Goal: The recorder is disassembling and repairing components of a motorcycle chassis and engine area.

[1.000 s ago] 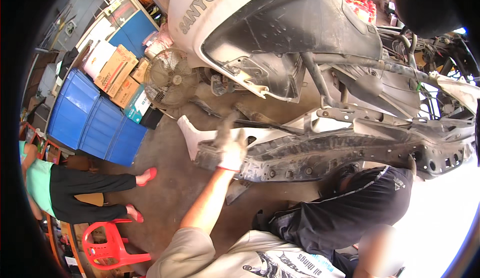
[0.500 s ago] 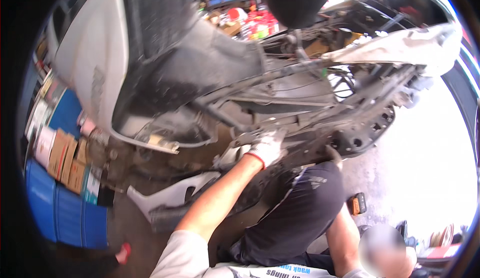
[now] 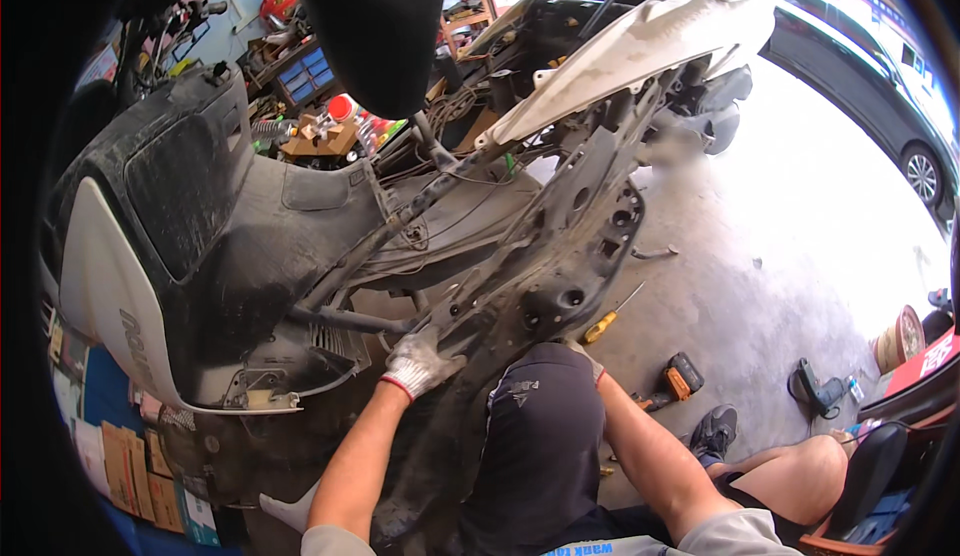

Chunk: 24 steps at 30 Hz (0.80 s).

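A partly stripped scooter, with a dusty dark floorboard and bare frame tubes, fills the left and middle. Along its near side runs a long dark plastic panel with round holes. My left hand, in a white knitted glove with a red cuff, is closed on the near end of this panel, beside a frame tube. My right hand, also gloved, is by the panel's lower edge; my raised knee in dark cloth hides most of it, fingers included.
On the floor at right lie a yellow-handled screwdriver, an orange-and-black power tool and another dark power tool. A bent bare leg with a dark shoe is beyond my right arm. Cardboard boxes stand at left; a dark car is outside.
The view has swung, so the scooter appears farther left and lower, and more floor shows at right. My left hand stays on the panel; my right forearm now shows more clearly.
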Each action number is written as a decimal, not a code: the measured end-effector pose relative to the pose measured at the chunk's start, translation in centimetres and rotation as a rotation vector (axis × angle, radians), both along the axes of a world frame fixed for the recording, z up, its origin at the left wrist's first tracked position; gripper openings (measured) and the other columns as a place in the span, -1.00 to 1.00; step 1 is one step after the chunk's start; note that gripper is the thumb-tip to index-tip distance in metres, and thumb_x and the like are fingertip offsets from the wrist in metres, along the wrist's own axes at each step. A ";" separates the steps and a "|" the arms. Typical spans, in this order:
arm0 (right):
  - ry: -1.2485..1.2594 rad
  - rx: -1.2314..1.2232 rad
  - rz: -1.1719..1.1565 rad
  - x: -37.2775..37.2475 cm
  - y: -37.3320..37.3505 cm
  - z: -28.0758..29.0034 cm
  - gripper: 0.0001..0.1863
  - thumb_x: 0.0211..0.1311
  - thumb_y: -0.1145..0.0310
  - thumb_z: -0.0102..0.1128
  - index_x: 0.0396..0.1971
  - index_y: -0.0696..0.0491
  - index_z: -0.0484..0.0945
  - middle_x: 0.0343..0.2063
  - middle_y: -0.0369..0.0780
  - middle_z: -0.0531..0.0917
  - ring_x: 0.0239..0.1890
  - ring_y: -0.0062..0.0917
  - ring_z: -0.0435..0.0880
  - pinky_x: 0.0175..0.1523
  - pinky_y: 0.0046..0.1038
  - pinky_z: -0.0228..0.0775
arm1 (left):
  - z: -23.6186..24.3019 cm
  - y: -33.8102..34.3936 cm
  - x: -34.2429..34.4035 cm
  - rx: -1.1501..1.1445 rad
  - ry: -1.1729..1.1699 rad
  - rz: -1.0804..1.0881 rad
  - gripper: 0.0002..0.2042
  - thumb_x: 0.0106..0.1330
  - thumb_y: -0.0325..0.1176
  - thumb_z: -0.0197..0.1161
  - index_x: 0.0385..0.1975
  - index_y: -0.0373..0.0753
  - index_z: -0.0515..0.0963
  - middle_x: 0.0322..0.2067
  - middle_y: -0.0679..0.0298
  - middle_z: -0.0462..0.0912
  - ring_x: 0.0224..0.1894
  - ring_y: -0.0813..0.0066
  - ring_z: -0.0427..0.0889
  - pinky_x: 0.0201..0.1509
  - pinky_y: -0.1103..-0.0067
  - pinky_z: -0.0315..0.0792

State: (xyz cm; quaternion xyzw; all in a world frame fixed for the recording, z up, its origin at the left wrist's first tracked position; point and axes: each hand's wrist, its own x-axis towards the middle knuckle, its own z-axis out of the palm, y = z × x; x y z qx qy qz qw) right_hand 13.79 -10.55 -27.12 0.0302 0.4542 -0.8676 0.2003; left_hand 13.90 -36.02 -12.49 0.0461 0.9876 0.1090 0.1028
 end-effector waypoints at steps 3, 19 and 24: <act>0.111 0.124 0.149 -0.6 1.9 -1.8 -0.55 0.13 0.36 0.32 0.01 0.24 0.53 -0.06 -0.14 0.66 -0.04 -0.49 0.59 0.07 -0.49 0.40 | 1.3 -2.4 0.3 -0.016 0.023 0.002 -0.27 -0.02 -0.01 0.37 0.13 -0.33 0.40 -0.02 -0.14 0.58 0.09 -0.03 0.53 0.20 0.34 0.40; -0.255 0.567 -0.251 0.5 5.7 -1.1 -0.66 0.00 0.46 0.33 -0.14 0.11 0.59 -0.41 -0.25 0.65 -0.43 -0.55 0.61 -0.30 -0.53 0.46 | -1.1 -15.9 11.9 -0.257 -0.133 0.167 -0.25 -0.05 0.09 0.35 0.07 -0.37 0.45 -0.08 -0.14 0.61 0.01 -0.06 0.57 0.16 0.30 0.43; -0.283 0.519 -0.236 0.7 5.7 -1.8 -0.65 0.00 0.48 0.31 -0.13 0.10 0.58 -0.49 -0.28 0.62 -0.52 -0.58 0.56 -0.41 -0.55 0.40 | -0.6 -17.9 16.7 -0.239 -0.206 0.213 -0.27 -0.05 0.09 0.35 0.05 -0.35 0.47 -0.08 -0.13 0.61 0.02 -0.03 0.58 0.16 0.32 0.44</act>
